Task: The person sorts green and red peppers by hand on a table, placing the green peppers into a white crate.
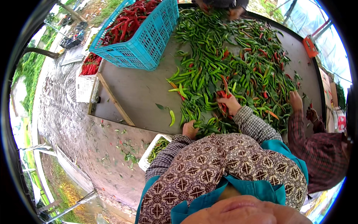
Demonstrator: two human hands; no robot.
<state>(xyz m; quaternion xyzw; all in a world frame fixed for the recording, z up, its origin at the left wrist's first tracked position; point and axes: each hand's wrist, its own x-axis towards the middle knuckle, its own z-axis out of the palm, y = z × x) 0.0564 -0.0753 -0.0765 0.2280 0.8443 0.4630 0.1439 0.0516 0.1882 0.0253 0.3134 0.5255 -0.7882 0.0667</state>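
Note:
Several red chili peppers are bunched in my right hand, above the spread of green ones. My left hand rests low at the table's near edge, against green chili peppers and leaves. Its fingers are partly hidden, so whether it grips any pepper does not show. The wide heap of mostly green chilies, mixed with red and orange ones, covers much of the table. A lone green chili with a leaf lies left of my hands.
A blue plastic crate of red chilies stands at the far left, near a wooden strip. Below the table edge sits a white crate with green chilies. Co-workers' hands reach in from the right, and another person's hands from the far side.

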